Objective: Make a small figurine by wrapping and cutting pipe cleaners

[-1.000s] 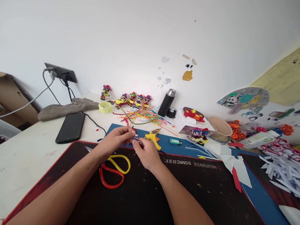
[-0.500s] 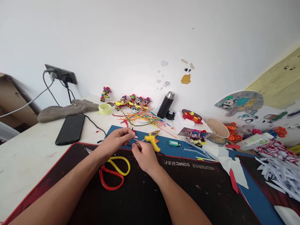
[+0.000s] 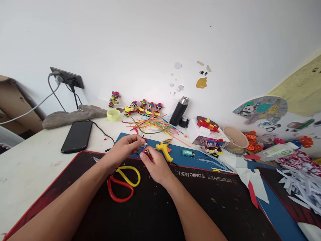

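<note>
My left hand (image 3: pixel 127 147) is closed in a pinch around a small figure piece (image 3: pixel 144 143), mostly hidden behind the fingers, with a thin dark tip sticking up. Close beside it, my right hand (image 3: pixel 155 164) wraps round a small dark red object (image 3: pixel 148 154) with a metallic end; it looks like a lighter. Scissors (image 3: pixel 124 184) with one red and one yellow handle lie on the black mat (image 3: pixel 150 214) below my left wrist. Just right of my right hand a yellow glue gun (image 3: pixel 165 150) rests on the blue mat (image 3: pixel 177 155).
Behind the hands lie colourful fuzzy stems (image 3: pixel 152 125), small figures (image 3: pixel 142 107) and a black thermos (image 3: pixel 179 111). A phone (image 3: pixel 77 136) and a tape roll (image 3: pixel 113 114) are on the left. To the right are a white box (image 3: pixel 194 134), a bowl (image 3: pixel 235 136) and paper strips (image 3: pixel 304 187).
My right hand has turned slightly and shows more of the dark red object. Both hands remain close together. The whole view has shifted a little.
</note>
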`<state>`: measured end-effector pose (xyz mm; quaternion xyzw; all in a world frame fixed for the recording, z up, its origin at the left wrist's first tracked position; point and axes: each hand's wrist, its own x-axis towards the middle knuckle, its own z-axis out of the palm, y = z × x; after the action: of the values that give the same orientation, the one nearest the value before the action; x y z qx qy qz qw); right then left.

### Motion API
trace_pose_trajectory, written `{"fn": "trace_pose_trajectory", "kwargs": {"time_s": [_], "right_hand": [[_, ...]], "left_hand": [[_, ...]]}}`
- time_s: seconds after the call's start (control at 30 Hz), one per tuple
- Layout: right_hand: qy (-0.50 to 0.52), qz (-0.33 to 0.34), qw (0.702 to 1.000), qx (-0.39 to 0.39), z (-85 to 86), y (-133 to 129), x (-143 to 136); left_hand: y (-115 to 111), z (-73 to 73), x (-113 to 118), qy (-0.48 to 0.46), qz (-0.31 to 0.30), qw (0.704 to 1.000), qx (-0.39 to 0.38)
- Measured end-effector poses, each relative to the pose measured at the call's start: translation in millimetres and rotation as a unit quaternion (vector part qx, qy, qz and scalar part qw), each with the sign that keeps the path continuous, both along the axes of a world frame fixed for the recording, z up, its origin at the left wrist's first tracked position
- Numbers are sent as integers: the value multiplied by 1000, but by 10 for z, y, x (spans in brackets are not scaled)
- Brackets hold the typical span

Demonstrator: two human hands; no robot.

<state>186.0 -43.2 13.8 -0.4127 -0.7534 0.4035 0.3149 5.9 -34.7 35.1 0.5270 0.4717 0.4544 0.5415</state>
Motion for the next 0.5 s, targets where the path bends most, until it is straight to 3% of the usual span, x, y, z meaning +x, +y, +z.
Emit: {"fn": "trace_pose_trajectory", "kwargs": {"time_s": [0.3, 0.5], "right_hand": [[2, 49, 999, 2, -18, 31, -8], [35, 1, 999, -24, -26, 24, -5]], "left_hand": [[12, -3, -13, 11, -1, 1000, -6], [-1, 3, 0, -7, -4, 1000, -4]]}}
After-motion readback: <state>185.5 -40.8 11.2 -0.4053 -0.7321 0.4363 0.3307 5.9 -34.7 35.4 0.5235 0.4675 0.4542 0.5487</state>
